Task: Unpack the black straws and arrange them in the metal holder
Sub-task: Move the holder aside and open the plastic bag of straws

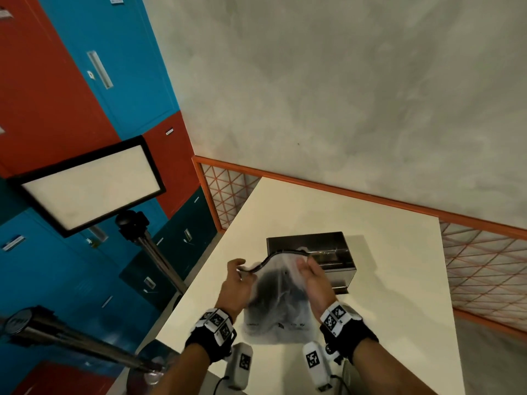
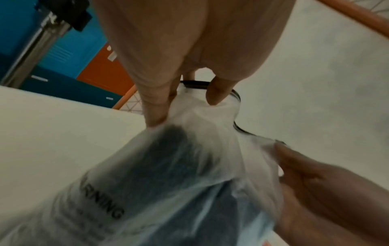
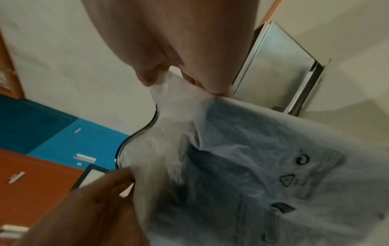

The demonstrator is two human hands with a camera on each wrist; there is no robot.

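A frosted plastic bag (image 1: 275, 297) with a black zip strip along its top is held up over the white table. A dark mass of black straws (image 1: 268, 283) shows through it. My left hand (image 1: 238, 276) pinches the bag's top left corner at the zip strip (image 2: 236, 99). My right hand (image 1: 309, 270) pinches the top right part of the bag (image 3: 168, 83). Just behind the bag stands the metal holder (image 1: 336, 253), a steel box, also visible in the right wrist view (image 3: 277, 64).
The white table (image 1: 385, 280) has an orange mesh guard (image 1: 484, 269) along its far and right sides. A lit panel on a stand (image 1: 88, 183) stands at the left, in front of red and blue cabinets (image 1: 57, 81).
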